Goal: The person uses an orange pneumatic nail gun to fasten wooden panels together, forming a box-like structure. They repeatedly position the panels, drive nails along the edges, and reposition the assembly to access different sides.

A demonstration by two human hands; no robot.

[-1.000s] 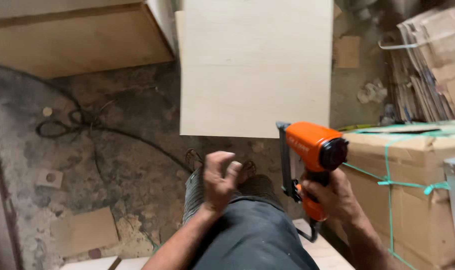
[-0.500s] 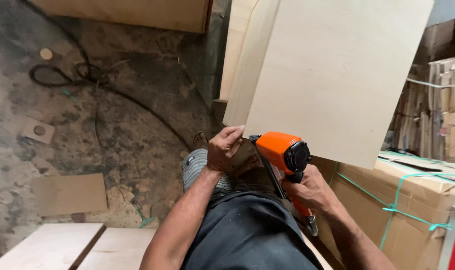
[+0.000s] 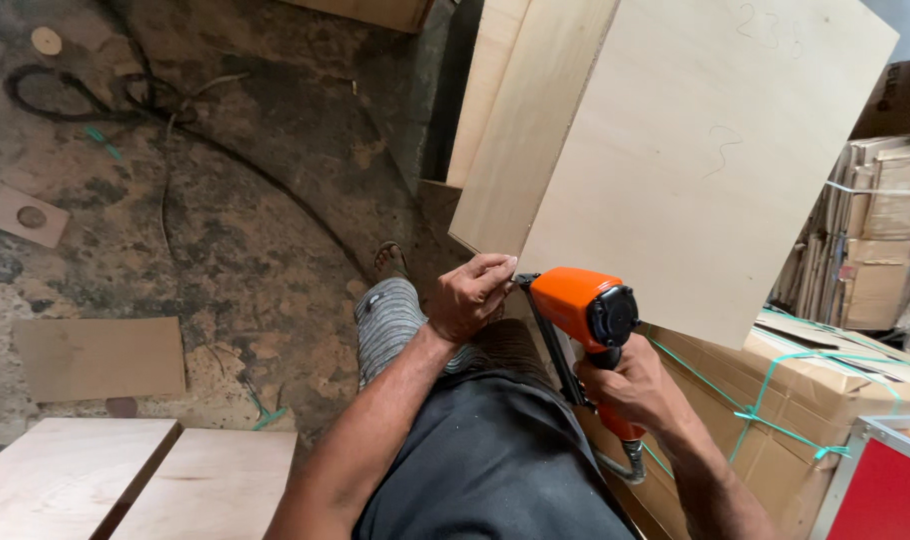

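Landmark: large pale plywood panel [image 3: 715,160], held tilted, upper right of view.

Right hand [image 3: 630,385]: below the panel's lower edge, fingers fully wrapped around the grip of an orange nail gun [image 3: 585,315]. The gun's black nose sits at the panel's lower left corner, touching or just short of it; cannot tell which.

Left hand [image 3: 470,295]: at the same corner, just left of the gun's nose, fingers curled and pinched at the panel's edge. Whether it holds anything small cannot be told.

A second, narrower board [image 3: 505,110] stands against the panel's left side. Strapped cardboard boxes [image 3: 795,400] lie under the panel's lower right. A black cable [image 3: 105,95] runs across the concrete floor [image 3: 225,220], well left of the panel.
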